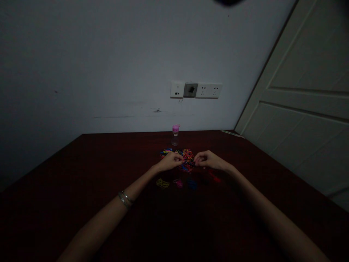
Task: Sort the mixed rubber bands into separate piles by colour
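A heap of small multicoloured bands or clips (188, 155) lies on the dark red table. My left hand (172, 161) is at the heap's left side, fingertips pinched together over its middle. At the right edge of the heap is my right hand (206, 160), its fingers curled together at the pieces. What either hand holds is too small to make out. Nearer me lie separate small groups: yellow (163, 183), pink (178, 183), blue (192, 184) and red (215, 177).
Behind the heap stands a clear bottle with a pink cap (175, 135). Wall sockets (209, 90) sit above the dark table (114, 153). A pale panelled door (302, 102) rises at the right, and a flat strip (231, 134) lies at the back right.
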`<state>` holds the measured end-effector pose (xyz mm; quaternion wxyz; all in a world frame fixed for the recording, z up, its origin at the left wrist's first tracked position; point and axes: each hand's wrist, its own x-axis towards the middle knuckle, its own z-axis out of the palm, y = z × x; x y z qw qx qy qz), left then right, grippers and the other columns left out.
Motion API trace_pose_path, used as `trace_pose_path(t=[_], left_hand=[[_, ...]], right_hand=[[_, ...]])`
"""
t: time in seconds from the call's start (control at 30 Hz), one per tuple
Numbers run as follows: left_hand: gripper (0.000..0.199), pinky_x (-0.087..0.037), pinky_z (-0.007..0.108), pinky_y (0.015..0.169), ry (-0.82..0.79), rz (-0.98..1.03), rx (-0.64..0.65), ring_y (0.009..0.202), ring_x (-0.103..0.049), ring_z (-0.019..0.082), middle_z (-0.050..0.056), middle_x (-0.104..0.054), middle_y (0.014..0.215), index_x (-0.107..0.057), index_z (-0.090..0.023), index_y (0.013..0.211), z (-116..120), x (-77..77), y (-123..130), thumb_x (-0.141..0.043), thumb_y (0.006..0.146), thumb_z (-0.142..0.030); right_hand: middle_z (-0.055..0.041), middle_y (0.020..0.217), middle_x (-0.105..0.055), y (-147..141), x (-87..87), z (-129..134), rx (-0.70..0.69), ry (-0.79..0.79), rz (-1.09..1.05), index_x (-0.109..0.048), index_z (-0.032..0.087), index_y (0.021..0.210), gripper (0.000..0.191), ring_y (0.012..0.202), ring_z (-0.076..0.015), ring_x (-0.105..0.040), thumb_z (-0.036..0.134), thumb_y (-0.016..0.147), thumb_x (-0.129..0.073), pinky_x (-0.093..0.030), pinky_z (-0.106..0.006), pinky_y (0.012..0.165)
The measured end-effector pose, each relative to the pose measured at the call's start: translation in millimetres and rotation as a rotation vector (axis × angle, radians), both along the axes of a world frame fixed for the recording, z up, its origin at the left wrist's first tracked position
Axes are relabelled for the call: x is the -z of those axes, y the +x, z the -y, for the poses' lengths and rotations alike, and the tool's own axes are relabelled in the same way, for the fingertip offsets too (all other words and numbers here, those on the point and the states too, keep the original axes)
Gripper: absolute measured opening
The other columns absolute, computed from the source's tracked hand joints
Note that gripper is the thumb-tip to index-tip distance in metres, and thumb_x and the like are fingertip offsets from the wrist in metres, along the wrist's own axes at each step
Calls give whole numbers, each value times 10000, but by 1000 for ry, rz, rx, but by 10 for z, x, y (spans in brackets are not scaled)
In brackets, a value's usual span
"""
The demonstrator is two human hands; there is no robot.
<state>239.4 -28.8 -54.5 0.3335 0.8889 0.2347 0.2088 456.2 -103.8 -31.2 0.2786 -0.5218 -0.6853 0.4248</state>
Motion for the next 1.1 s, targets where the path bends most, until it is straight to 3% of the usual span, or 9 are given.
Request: trace_pose_path(t=[0.27,0.47,0.63,0.83,0.97,1.1], left_hand=[[270,-328,188,541,13,-6,-7,609,-468,105,25,-595,693,-664,-118,792,32,-50,20,-487,766,-320],[256,-286,184,500,69,-53,18,538,-422,86,6,-569,618,-674,-121,806,83,-57,69,-487,759,-289],[219,-277,194,500,179,-135,65,494,-424,84,-9,-551,556,-677,-139,786,135,-171,206,-497,745,-256],[199,-330,213,544,388,-222,112,591,-532,127,33,-630,686,-672,-190,832,189,-298,582,-507,742,-255],[210,-367,230,584,479,-298,139,681,-574,164,58,-652,786,-664,-208,857,210,-239,855,-493,746,-258],[240,-384,240,608,480,-317,180,767,-587,187,63,-653,883,-643,-223,931,205,-154,987,-501,751,-296]], right_hand=[[-35,674,-645,142,1,228,-69,-17,142,-655,118,804,233,590,-118,-556,269,631,-615,-417,-222,550],[-48,739,-647,194,18,216,-72,-9,128,-650,122,854,275,617,-115,-552,282,633,-624,-420,-218,559],[-46,759,-638,403,132,167,169,95,50,-636,131,891,322,642,-126,-554,361,670,-584,-424,-233,565],[-56,752,-637,714,327,130,453,167,-20,-616,128,920,389,573,-121,-524,426,676,-558,-368,-217,465],[-41,683,-622,809,367,136,513,209,39,-623,123,902,402,521,-113,-489,443,671,-546,-351,-223,451],[-52,742,-634,832,372,153,525,259,97,-633,134,887,363,611,-143,-529,415,672,-551,-401,-247,538]])
